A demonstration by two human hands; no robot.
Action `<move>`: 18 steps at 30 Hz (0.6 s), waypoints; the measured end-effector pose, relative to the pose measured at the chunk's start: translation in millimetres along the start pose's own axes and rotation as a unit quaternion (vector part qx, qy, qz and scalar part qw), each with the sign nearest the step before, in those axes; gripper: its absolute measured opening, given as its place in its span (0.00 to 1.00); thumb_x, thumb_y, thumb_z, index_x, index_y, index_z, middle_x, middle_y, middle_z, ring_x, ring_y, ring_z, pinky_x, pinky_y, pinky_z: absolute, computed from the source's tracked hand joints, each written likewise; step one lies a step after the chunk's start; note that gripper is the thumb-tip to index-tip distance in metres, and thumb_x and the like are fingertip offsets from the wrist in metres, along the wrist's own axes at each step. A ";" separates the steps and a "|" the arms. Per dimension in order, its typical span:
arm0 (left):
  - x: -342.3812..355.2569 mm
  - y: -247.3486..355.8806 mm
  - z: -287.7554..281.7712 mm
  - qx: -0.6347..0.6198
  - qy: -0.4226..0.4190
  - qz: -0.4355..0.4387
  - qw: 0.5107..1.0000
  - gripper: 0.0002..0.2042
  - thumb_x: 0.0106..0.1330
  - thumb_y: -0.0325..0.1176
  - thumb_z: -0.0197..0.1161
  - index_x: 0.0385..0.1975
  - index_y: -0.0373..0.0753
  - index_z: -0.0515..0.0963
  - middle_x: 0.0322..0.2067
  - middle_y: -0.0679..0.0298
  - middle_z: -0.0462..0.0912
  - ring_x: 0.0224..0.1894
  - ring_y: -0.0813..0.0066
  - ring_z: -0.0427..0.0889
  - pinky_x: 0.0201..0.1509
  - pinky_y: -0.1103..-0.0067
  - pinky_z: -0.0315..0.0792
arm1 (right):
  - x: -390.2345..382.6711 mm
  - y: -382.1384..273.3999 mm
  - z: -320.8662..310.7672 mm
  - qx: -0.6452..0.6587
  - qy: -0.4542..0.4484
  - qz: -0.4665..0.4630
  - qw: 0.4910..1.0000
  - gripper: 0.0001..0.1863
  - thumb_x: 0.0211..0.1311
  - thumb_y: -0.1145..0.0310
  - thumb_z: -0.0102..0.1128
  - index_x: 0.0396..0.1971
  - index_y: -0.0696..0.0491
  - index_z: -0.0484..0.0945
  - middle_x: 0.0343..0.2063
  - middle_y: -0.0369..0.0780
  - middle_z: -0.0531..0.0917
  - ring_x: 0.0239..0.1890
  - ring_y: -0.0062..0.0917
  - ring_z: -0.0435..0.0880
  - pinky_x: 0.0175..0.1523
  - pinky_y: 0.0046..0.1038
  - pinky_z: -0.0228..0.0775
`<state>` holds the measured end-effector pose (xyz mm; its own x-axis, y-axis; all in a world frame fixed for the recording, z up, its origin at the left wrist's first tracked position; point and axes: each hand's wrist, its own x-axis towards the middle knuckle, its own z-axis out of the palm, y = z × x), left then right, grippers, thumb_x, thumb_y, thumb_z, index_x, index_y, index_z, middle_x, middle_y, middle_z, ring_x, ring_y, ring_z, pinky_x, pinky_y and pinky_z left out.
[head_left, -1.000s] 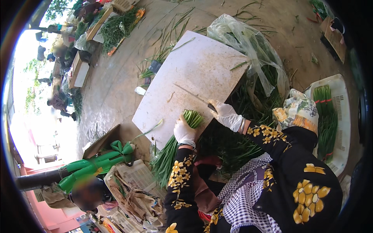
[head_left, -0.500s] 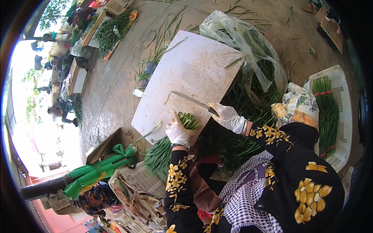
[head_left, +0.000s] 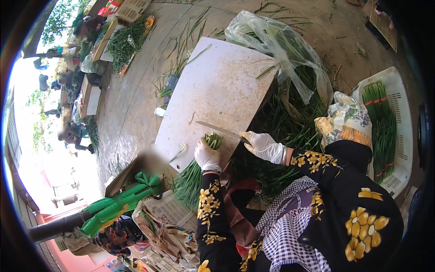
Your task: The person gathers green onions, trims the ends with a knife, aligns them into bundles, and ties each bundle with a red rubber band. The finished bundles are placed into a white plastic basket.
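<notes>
My left hand (head_left: 206, 155), in a pale disposable glove, is wrapped round a bunch of long green stalks (head_left: 187, 183), whose cut-looking ends poke up from my fist at the lower edge of the white board (head_left: 213, 81). My right hand (head_left: 263, 147), gloved too, grips the dark handle of a long knife (head_left: 215, 128). The blade lies across the board just above the stalk ends, pointing left; whether it touches them I cannot tell. A short loose leaf (head_left: 177, 153) rests on the board left of my left hand.
A clear bag (head_left: 290, 68) of greens lies beyond the board, loose greens (head_left: 285, 113) beside it. A white crate (head_left: 398, 122) holds banded bundles at right. A green-wrapped roll (head_left: 113, 204) is at lower left. People (head_left: 68, 133) and piles of greens (head_left: 129, 45) are across the floor.
The knife has come down toward the stalk ends. My left hand has shifted left with the bunch, its fingers, spread half a second ago, now closed round it again.
</notes>
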<state>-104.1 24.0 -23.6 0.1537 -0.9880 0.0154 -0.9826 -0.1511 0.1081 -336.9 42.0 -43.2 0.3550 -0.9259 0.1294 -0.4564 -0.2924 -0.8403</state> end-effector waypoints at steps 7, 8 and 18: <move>-2.8 7.7 13.0 0.107 -0.006 -0.018 0.994 0.33 0.44 0.56 0.73 0.42 0.38 0.70 0.34 0.55 0.77 0.39 0.56 0.79 0.43 0.66 0.74 | -18.3 -10.2 9.6 -0.117 -0.011 -0.040 0.992 0.25 0.60 0.67 0.56 0.57 0.58 0.69 0.33 0.45 0.78 0.23 0.36 0.80 0.25 0.33 0.73; -3.9 4.8 13.4 0.103 -0.007 -0.025 0.994 0.34 0.43 0.56 0.73 0.43 0.38 0.69 0.35 0.55 0.77 0.40 0.56 0.79 0.44 0.66 0.74 | -20.6 -13.4 14.4 -0.151 -0.063 -0.039 0.986 0.27 0.60 0.66 0.55 0.59 0.58 0.67 0.32 0.45 0.77 0.21 0.35 0.79 0.24 0.34 0.72; -17.2 -8.5 16.9 0.062 0.032 -0.059 0.996 0.37 0.41 0.47 0.76 0.49 0.37 0.67 0.38 0.54 0.76 0.44 0.55 0.77 0.48 0.66 0.72 | -18.4 -3.9 19.6 -0.053 -0.057 -0.055 0.995 0.22 0.61 0.67 0.55 0.54 0.57 0.70 0.33 0.46 0.79 0.24 0.40 0.81 0.28 0.36 0.75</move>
<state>-100.2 41.7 -41.6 0.2708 -0.9598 0.0743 -0.9622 -0.2723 -0.0104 -325.7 64.8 -52.7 0.4945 -0.8558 0.1521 -0.4910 -0.4194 -0.7635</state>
